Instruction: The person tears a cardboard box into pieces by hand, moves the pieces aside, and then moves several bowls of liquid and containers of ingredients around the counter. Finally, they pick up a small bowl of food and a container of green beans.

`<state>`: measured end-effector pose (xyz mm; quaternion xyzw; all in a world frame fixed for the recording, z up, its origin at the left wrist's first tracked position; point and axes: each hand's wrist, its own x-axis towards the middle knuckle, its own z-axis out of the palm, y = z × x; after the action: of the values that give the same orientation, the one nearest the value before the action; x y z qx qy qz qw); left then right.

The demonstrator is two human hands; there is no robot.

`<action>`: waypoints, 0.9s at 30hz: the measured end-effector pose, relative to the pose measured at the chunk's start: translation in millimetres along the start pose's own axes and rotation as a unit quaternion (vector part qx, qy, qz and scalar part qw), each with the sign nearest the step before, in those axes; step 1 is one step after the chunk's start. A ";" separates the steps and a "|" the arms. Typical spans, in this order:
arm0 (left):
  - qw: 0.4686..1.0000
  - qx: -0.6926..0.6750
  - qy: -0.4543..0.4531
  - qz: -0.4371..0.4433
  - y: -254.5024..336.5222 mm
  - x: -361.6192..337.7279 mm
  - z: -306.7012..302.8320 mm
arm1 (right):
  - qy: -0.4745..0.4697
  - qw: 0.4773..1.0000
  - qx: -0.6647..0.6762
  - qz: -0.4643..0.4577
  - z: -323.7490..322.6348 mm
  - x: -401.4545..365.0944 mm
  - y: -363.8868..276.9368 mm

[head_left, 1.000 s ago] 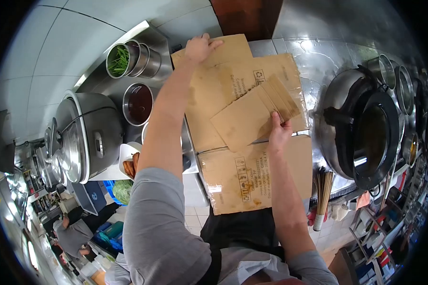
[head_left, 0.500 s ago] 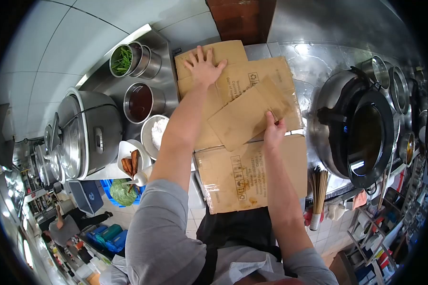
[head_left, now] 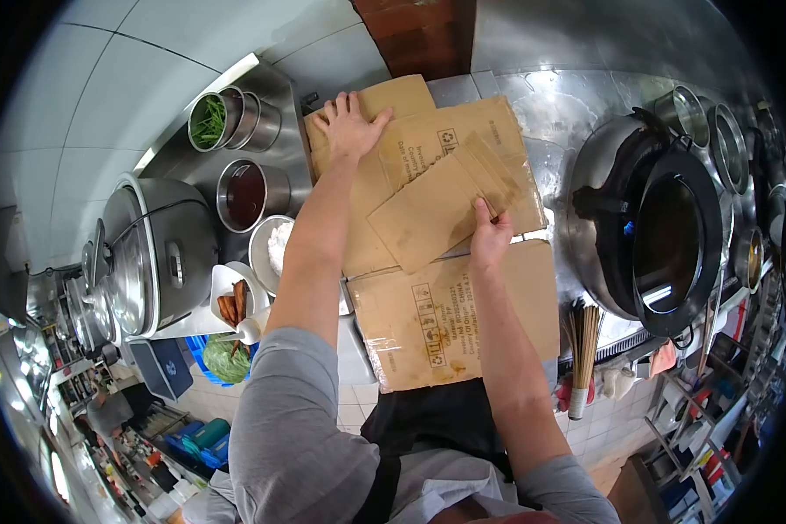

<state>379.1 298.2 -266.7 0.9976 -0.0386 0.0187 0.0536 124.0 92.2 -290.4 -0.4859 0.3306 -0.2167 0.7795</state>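
Steel counter [head_left: 568,113], cardboard sheets [head_left: 428,218] with recycling symbol [head_left: 446,137], unreadable print

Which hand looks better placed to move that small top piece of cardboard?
Probably the right. The right hand grips the edge of the small cardboard piece, while the left hand presses flat on the far cardboard sheet, apart from it.

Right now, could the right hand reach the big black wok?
Probably yes. The wok lies off to the side of the right hand, with only bare steel counter between them. But its grip pinches the small cardboard sheet, so it would need to let go or carry that along.
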 end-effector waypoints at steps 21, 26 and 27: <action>0.993 0.004 0.023 0.113 -21.4 6.7 11.2 | 0.016 0.999 -0.007 0.046 -1.6 -1.3 -13.3; 0.995 0.019 0.029 0.094 -24.0 2.4 31.3 | 0.004 0.998 -0.034 0.059 -4.1 -4.5 -17.3; 0.996 0.019 0.006 0.085 -22.3 0.3 26.5 | 0.006 0.998 -0.016 0.065 -3.0 -2.9 -14.1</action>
<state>382.0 317.4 -295.4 0.9914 -0.1227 0.0301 0.0331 119.6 86.1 -277.8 -0.4745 0.3694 -0.1633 0.7822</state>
